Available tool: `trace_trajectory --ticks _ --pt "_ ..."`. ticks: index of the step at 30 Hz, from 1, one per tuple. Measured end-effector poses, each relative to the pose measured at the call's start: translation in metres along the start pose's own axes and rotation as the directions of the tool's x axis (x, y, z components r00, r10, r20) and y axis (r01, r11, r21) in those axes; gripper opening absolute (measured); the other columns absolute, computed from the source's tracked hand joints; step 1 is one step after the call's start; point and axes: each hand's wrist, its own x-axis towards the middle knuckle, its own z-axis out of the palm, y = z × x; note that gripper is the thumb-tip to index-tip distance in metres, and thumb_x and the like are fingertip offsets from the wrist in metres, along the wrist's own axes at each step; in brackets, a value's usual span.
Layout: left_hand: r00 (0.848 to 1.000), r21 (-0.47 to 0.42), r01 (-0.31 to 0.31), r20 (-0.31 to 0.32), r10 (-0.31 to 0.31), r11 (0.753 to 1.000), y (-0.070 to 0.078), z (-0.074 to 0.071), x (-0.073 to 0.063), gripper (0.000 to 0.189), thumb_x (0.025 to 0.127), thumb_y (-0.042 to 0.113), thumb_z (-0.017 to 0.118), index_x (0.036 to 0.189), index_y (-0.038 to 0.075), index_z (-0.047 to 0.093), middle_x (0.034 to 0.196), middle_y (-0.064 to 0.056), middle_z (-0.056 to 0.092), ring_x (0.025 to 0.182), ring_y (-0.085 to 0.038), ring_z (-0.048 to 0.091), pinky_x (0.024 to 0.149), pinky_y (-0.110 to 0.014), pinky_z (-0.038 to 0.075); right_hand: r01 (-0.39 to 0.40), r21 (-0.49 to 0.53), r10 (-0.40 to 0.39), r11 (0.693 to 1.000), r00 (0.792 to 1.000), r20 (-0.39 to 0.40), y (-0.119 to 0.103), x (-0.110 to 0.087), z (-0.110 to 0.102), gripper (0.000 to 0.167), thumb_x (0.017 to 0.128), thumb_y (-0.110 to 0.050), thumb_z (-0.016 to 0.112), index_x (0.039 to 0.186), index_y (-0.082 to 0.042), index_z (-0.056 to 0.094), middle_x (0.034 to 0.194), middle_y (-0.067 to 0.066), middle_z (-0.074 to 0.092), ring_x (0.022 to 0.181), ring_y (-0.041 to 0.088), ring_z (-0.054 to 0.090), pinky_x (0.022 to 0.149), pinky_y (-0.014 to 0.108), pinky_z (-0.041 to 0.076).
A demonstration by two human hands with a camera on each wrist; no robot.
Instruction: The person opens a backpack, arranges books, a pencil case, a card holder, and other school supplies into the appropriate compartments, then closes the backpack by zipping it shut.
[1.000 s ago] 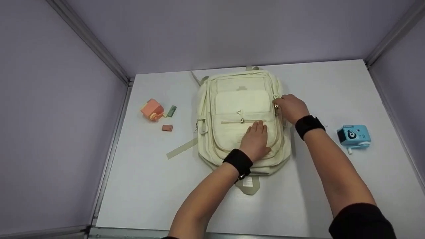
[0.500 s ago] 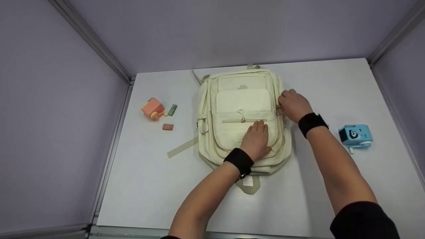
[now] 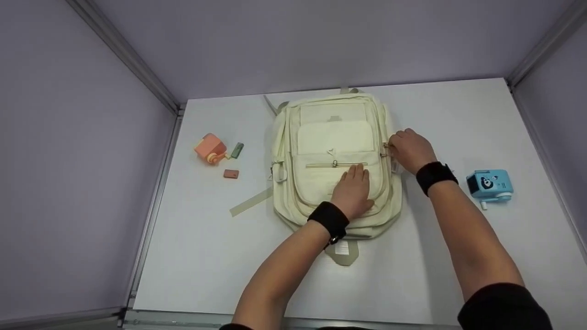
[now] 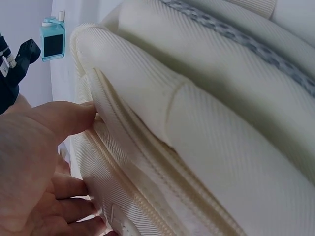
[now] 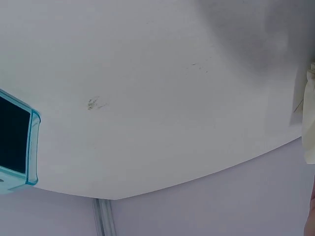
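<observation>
A cream backpack [image 3: 337, 137] lies front side up on the white table [image 3: 202, 266]. My left hand [image 3: 352, 192] rests with straight fingers on its front pocket, just below a short horizontal zipper [image 3: 335, 165]. In the left wrist view, the thumb of the left hand [image 4: 44, 152] touches the fabric beside a curved zipper [image 4: 162, 172]. At the backpack's right side, my right hand [image 3: 412, 149] has curled fingers and pinches a metal zipper pull [image 3: 386, 145], mostly hidden by the fingertips. Only a sliver of the right hand [image 5: 310, 219] shows in the right wrist view.
Left of the backpack are an orange hand-crank pencil sharpener [image 3: 211, 147], a small green block [image 3: 237, 150] and a small reddish block [image 3: 231, 173]. A blue crank sharpener [image 3: 490, 185] with a panda print stands at the right. Panels [image 3: 293, 41] enclose the table.
My right hand has shifted slightly right, away from the backpack's front, with its fingers at the zipper pull. The left hand stays in place on the pocket.
</observation>
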Motion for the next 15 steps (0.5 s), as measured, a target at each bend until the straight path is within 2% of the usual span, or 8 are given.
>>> trace_trajectory --ticks 9,15 --pt "1.000 0.018 -0.013 0.005 0.012 1.000 -0.001 -0.001 0.001 0.083 0.100 0.052 0.060 0.160 0.004 0.029 0.167 -0.015 0.023 0.154 -0.027 0.020 0.121 -0.035 0.024 0.009 0.011 -0.008 1.000 1.000 -0.020 0.002 -0.006 -0.001 0.004 0.094 -0.002 0.071 0.095 0.001 0.069 0.090 0.013 0.066 0.087 0.032 0.059 0.076 0.044 0.052" --pt "1.000 0.019 -0.018 0.010 0.018 1.000 -0.002 -0.002 0.002 0.082 0.101 0.052 0.059 0.160 0.004 0.029 0.167 -0.015 0.023 0.154 -0.027 0.020 0.121 -0.035 0.024 0.027 -0.004 -0.027 1.000 1.000 -0.002 0.001 -0.013 -0.001 0.004 0.094 -0.001 0.072 0.094 0.001 0.068 0.089 0.013 0.065 0.085 0.032 0.059 0.075 0.044 0.051"
